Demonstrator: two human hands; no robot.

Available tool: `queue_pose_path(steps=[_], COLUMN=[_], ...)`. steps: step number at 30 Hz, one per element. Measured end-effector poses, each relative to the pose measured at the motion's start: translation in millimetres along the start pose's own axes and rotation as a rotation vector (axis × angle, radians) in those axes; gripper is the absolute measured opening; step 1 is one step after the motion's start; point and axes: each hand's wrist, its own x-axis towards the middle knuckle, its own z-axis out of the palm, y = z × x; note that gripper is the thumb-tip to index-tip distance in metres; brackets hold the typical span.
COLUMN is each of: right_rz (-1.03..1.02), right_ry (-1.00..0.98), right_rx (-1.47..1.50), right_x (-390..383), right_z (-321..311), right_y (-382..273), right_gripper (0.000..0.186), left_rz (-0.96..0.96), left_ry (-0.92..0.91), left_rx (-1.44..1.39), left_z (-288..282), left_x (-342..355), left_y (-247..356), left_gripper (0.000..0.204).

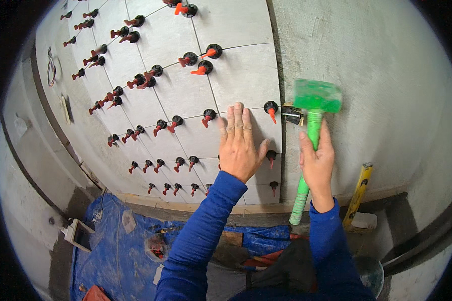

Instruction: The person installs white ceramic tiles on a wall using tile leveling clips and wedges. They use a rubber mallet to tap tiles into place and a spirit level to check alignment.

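My left hand [238,145] lies flat on a pale grey wall tile [246,78], fingers stretched upward. In my right hand [317,163] is a green rubber mallet [317,96], gripped by its ribbed handle, head up and slightly blurred. The mallet is held in front of the bare wall, right of the tiles' edge. Between the mallet head and the tiles sits a black leveling clip with an orange-red handle [271,111], and beside it a dark block [292,116] against the wall. More clips with dark red handles [209,118] stick out along the tile joints.
A yellow spirit level [358,195] leans at the lower right near a bucket [369,273]. Blue tarp [110,251] covers the floor at the lower left, with a clear bag of red pieces [156,248] on it. Bare plastered wall [376,100] extends to the right.
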Motion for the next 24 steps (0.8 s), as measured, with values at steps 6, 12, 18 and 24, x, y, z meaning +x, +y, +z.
queue_pose_path(steps=[6,12,18,24], right_rz=[-0.005,-0.007,0.061,-0.084], right_ry=[-0.094,-0.093,-0.126,-0.223], right_rx=[-0.106,-0.111,-0.091,-0.099], right_x=[1,0,-10,-12], right_z=[-1,4,2,16], right_y=[3,1,-28,-62], right_gripper=[0.060,0.060,0.061,0.062], left_rz=[0.010,0.008,0.003,-0.010], left_ry=[0.007,-0.004,-0.001,0.007], left_rx=[0.006,-0.012,-0.042,-0.052], left_z=[0,-1,-2,-1], left_x=[0,-1,-2,-2], left_y=[-2,-4,-6,-6], left_gripper=[0.100,0.102,0.102,0.101])
